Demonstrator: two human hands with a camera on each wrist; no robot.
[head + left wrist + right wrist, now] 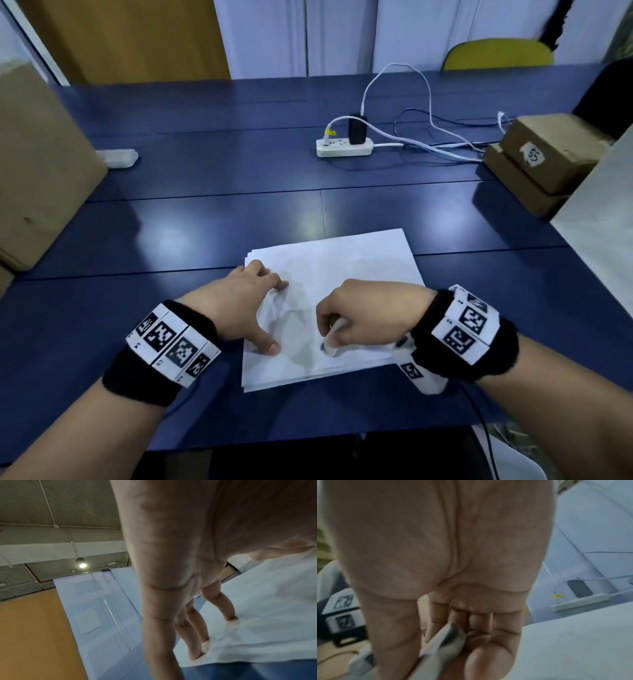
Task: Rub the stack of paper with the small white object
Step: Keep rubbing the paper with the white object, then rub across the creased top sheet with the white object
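Note:
A stack of white paper [342, 270] lies on the blue table near its front edge. My left hand [255, 301] rests on the stack's left side, fingertips [230, 618] and thumb pressing the paper [267, 608] flat. My right hand [346, 322] hovers low over the stack's lower middle and pinches the small white object [331, 346], whose grey-smudged end touches the sheet. In the right wrist view the white object [443, 643] sits between thumb and curled fingers, blurred, with the paper [573, 649] to the right.
A white power strip [344, 147] with a black adapter and white cables sits mid-table. Stacked cardboard boxes [544, 157] stand at the right, a large cardboard box [41, 164] at the left. A yellow chair back [496, 54] shows beyond the far edge.

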